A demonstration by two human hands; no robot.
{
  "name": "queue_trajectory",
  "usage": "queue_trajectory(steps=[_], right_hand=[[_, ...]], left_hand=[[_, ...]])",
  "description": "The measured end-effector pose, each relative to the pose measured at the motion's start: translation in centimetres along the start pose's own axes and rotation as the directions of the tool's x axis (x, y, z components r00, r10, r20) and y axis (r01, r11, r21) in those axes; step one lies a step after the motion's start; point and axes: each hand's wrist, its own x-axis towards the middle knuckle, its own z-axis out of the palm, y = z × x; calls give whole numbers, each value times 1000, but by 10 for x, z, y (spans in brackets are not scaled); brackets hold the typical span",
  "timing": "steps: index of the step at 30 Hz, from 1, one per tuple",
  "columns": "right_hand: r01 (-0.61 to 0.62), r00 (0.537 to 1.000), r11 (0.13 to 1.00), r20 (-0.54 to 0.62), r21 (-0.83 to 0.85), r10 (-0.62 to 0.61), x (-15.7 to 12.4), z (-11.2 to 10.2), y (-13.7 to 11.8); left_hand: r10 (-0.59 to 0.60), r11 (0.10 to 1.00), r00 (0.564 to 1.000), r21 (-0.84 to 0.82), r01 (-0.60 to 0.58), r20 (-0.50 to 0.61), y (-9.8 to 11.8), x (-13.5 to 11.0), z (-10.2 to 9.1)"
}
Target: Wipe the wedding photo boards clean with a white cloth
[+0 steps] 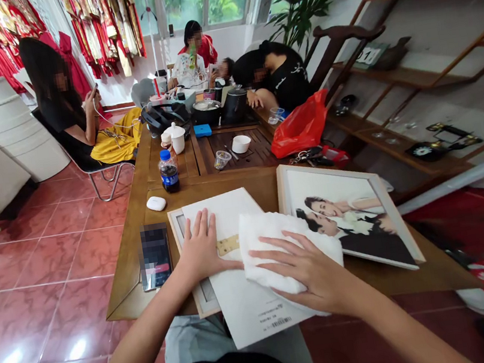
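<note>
My left hand [200, 249] lies flat with spread fingers on a white board [223, 208]. The board bears a tan patch and, near its lower edge, small print and a barcode. Beneath it shows a pale frame [204, 299]. Over the board's right part lies a thick, soft, folded white cloth [285, 223]. Spread across the cloth's top is my right hand [311, 265], its fingers stretched out rather than wrapped round it. Just right of the cloth, a framed photo [357, 225] of two people lies tilted, its left part covered.
A phone [154, 258], a white earbud case [156, 203] and a blue-capped bottle [168, 171] stand left on the table [125, 284]. A red plastic bag [302, 127] and keys lie beyond the photo. Several people sit around. Wooden shelves [409, 80] rise at right.
</note>
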Motion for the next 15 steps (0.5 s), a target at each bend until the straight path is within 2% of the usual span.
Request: queue_trajectory(steps=[2,4,6,8,10,12,15], right_hand=[[-30,998,999,-59,45,32,-8,-1,2],[-71,980,993,-179,96,87,-10,-4,5],[-99,948,988,-290,118,130,-2,-7,5],[-98,936,991,-331,90,122,15,-9,1],[-46,960,999,-276,27,52,36,-8,-5],[10,990,1000,-137,-14,-12,57,-4,-12],[58,998,998,12,-7,-58,77,3,-16]], left_hand=[[12,1000,1000,-7,-12,-20,-2,0,1],[40,999,999,-7,-40,-20,-6,1,0],[88,996,996,-4,-88,1,-12,0,-2],[138,990,990,-6,-138,11,-20,0,-5],[166,986,986,-17,-166,8,-27,-1,-7],[186,983,983,-13,-185,13,-32,-2,-7],[217,976,976,23,-217,26,-35,-2,-4]])
